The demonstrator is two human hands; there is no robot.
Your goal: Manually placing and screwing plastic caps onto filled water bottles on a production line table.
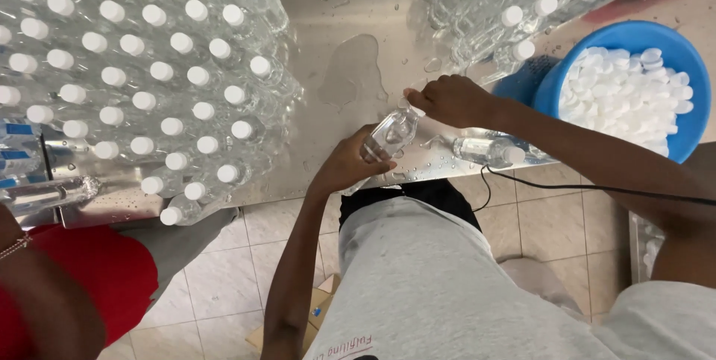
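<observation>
Wet steel table (350,47), left hand (347,162) gripping one bottle (389,135)

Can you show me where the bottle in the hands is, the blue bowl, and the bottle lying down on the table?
Held bottle (389,135), head view, on its clear middle.
Blue bowl (656,32), head view, on its far rim.
Lying bottle (485,151), head view, on its clear side.

By your left leg, on the tiled floor, you have a brown cardboard box (317,311) with a small blue mark on it. At the far left edge, blue-and-white labels (15,157) wrap a few bottles.
</observation>
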